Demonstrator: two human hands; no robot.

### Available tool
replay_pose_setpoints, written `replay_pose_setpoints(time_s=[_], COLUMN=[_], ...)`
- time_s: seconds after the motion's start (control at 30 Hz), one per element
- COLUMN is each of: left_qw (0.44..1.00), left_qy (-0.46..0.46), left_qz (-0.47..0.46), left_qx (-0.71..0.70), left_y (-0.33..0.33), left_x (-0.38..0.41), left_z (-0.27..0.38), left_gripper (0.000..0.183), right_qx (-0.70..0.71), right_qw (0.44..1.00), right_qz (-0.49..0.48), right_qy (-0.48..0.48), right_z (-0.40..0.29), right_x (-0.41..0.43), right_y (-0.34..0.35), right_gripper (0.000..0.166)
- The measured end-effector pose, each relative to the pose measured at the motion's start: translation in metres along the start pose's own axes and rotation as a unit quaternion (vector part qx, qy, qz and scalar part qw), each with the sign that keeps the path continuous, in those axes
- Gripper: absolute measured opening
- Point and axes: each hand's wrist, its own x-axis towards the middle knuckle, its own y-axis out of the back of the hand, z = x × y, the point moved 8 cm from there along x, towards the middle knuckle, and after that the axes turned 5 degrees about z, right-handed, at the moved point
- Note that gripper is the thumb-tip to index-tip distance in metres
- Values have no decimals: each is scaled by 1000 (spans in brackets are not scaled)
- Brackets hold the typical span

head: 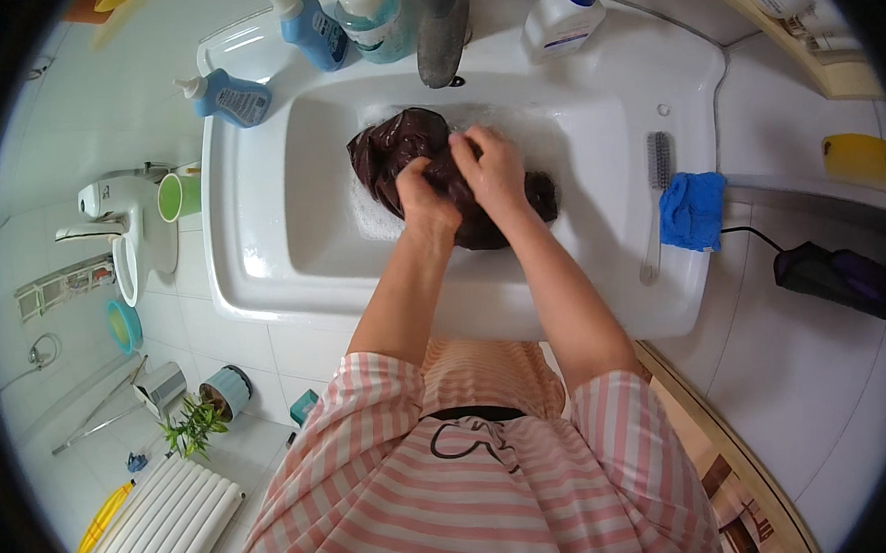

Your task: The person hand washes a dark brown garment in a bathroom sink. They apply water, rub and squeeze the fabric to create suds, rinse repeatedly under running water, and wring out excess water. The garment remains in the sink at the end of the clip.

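A wet, dark maroon cloth (403, 137) lies bunched in the basin of a white washbasin (605, 215), with suds (377, 218) around it. My left hand (425, 195) grips the cloth's middle, its thumb on top and the fingers hidden in the folds. Just to the right, my right hand (491, 165) has its bent fingers closed on another part of the same cloth. One darker end of the cloth sticks out to the right, past my right wrist.
A grey faucet (442, 40) overhangs the basin's back edge. Blue pump bottles (234, 98), a clear teal bottle (373, 25) and a white bottle (563, 22) stand along the rim. On the right ledge lie a scrub brush (657, 183) and a blue cloth (691, 211).
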Motion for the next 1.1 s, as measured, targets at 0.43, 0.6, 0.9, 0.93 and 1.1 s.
replay_pose_setpoints(time_s=[0.43, 0.6, 0.9, 0.93, 1.1], left_qw=[969, 981, 976, 974, 973], left_qy=[131, 1, 56, 59, 25], left_qz=[-208, -190, -115, -130, -109], left_qx=[-15, 34, 175, 176, 202], left_y=[12, -24, 24, 37, 23], left_x=[-14, -32, 87, 101, 77], left_z=[19, 22, -1, 2, 6], left_gripper=[20, 32, 47, 46, 16], right_qx=[62, 70, -59, -8, -244], right_qw=[994, 988, 981, 989, 933], right_qz=[-36, -23, -177, -105, -257], right_qy=[78, -132, -53, -107, -69], right_z=[-77, 42, 109, 101, 59], right_x=[-76, 3, -10, 2, -25], right_y=[6, 9, -17, 2, -22], right_gripper=[13, 39, 37, 38, 50])
